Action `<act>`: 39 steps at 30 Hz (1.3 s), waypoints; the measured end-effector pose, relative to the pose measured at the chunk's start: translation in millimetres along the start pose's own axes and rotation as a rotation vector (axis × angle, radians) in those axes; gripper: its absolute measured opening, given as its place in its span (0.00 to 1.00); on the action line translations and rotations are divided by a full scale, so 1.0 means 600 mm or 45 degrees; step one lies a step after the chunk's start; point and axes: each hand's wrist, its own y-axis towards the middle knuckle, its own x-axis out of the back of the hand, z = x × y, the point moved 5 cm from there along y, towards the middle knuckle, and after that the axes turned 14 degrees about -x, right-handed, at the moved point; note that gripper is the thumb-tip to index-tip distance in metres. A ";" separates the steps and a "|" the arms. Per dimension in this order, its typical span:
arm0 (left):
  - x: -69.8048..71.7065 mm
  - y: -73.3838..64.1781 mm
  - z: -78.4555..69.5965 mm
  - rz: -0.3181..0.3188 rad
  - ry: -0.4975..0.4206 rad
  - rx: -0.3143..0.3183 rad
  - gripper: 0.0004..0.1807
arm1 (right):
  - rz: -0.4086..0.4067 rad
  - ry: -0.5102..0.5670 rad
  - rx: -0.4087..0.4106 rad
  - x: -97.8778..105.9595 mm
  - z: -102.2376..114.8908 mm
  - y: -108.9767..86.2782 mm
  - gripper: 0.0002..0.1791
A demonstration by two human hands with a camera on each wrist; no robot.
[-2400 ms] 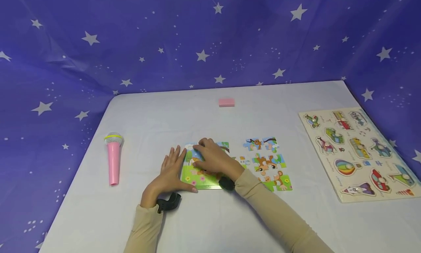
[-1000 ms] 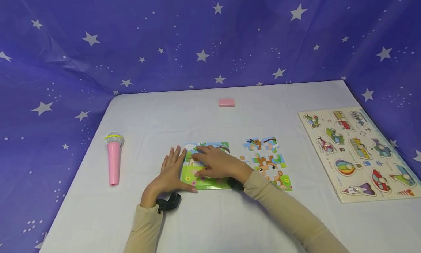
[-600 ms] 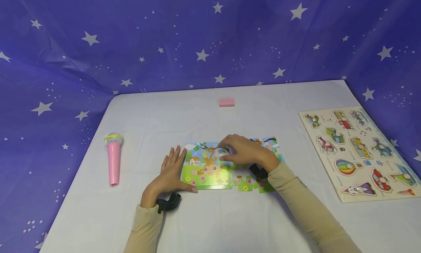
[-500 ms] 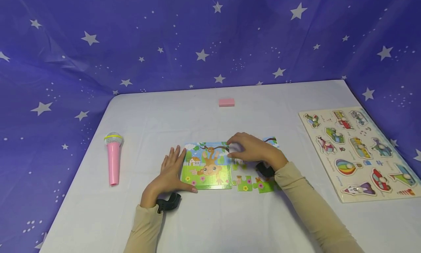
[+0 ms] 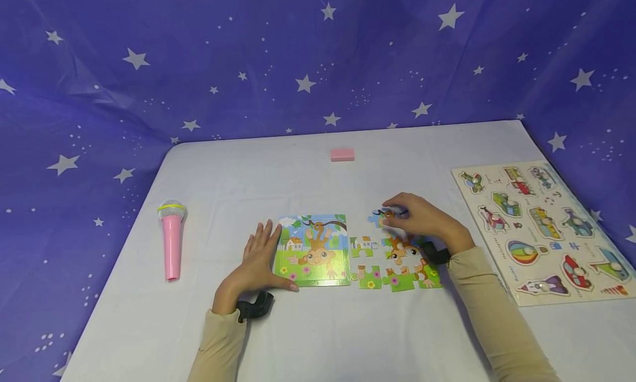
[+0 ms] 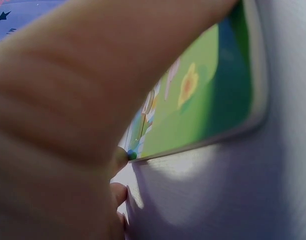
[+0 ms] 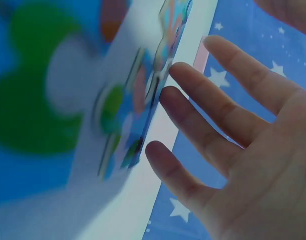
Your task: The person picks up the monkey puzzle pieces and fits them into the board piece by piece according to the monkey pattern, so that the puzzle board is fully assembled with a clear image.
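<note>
Now the right hand (image 5: 421,216), fingers parted, has moved off the monkey board (image 5: 315,254) to the loose pieces (image 5: 397,253) at its three o'clock — work seemingly shifting there; the left hand (image 5: 257,265), spread, steadies the board's eight o'clock corner.

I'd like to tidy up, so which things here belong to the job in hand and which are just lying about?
Part of the job:
square monkey-picture puzzle board, left hand at its edge
loose, flat, colourful jigsaw pieces, right hand at them

Apparently lying about:
pink toy microphone with silver head
small pink rectangular block
cream board with colourful vehicle shapes
</note>
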 end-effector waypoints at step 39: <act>0.004 -0.002 -0.004 -0.004 -0.023 0.002 0.74 | -0.079 0.122 -0.056 -0.007 -0.001 0.007 0.15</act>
